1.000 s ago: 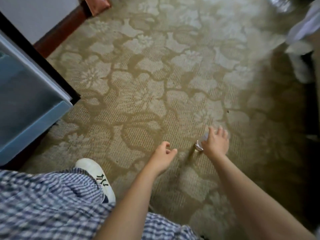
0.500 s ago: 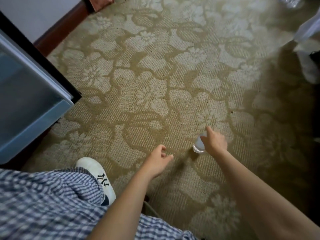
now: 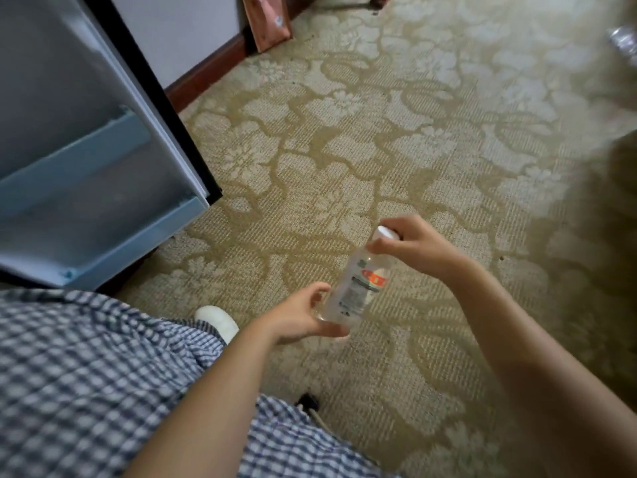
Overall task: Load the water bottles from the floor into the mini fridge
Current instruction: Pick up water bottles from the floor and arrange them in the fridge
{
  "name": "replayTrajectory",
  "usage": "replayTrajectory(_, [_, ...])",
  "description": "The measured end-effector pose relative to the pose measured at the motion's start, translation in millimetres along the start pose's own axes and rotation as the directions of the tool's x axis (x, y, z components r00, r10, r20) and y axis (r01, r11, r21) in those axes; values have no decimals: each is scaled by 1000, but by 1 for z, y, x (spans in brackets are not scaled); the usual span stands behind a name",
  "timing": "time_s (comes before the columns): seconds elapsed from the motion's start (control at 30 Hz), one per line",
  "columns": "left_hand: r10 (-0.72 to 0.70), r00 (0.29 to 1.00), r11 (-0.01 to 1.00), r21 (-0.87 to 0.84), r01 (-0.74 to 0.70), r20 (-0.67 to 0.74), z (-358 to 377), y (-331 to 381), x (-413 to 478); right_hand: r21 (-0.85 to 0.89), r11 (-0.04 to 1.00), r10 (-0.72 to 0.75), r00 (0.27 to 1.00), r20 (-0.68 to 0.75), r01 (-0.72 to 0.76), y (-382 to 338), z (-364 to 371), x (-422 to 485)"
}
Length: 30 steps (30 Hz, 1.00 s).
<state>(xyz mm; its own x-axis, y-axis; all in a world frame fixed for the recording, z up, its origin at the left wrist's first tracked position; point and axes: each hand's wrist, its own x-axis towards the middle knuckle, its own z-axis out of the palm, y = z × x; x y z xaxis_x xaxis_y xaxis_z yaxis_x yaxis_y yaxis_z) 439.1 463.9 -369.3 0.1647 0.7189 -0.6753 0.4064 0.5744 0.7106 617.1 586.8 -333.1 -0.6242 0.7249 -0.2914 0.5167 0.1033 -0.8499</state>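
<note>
One wide-angle view from the person's head looks forward and steeply down onto the carpeted floor (image 3: 431, 160). It sits close above both forearms (image 3: 213, 391), the mini fridge (image 3: 69, 98) at upper left of the frame, checked clothing (image 3: 86, 391) at lower left.

The water bottle (image 3: 358, 284) is small and clear, with a white cap and a label carrying a red-orange patch. It is off the carpet and tilted, cap up and away, base down and nearer the person. The right hand (image 3: 417, 244) pinches its neck just under the cap. The left hand (image 3: 298, 317) cups round its base, though motion blur hides whether it grips. A second clear bottle (image 3: 624, 43) lies on the carpet, cut by the frame's far right edge. The mini fridge door (image 3: 86, 160) stands open at left, showing pale blue shelf rails.
</note>
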Motion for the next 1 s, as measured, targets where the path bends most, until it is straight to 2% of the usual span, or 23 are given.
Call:
replayTrajectory(0.17, [107,992,975,-190,-117,-64,-10,15,-23,101,984,-147,989,14,145,-44,11,18])
replayTrajectory(0.33, [138,960,941,-269,-203,-243,-27,23,-50,300,942,-141,988,-63,154,-67,31,31])
replayTrajectory(0.43, [151,919,925,-275,-261,-364,-44,26,-68,355,919,-154,985,-71,170,-87,41,33])
replayTrajectory(0.57, [153,847,923,-232,-307,-510,-67,29,-97,314,929,-221,974,47,196,-126,54,32])
replayTrajectory(0.67, [176,794,911,-209,-356,-582,-89,32,-120,250,931,-305,944,127,267,-163,66,31])
replayTrajectory(0.83, [193,704,886,-186,-424,-683,-127,27,-159,231,899,-402,911,95,373,-218,92,47])
replayTrajectory(1.0, [186,622,903,-118,-414,-761,-165,13,-212,185,849,-513,856,68,494,-268,133,62])
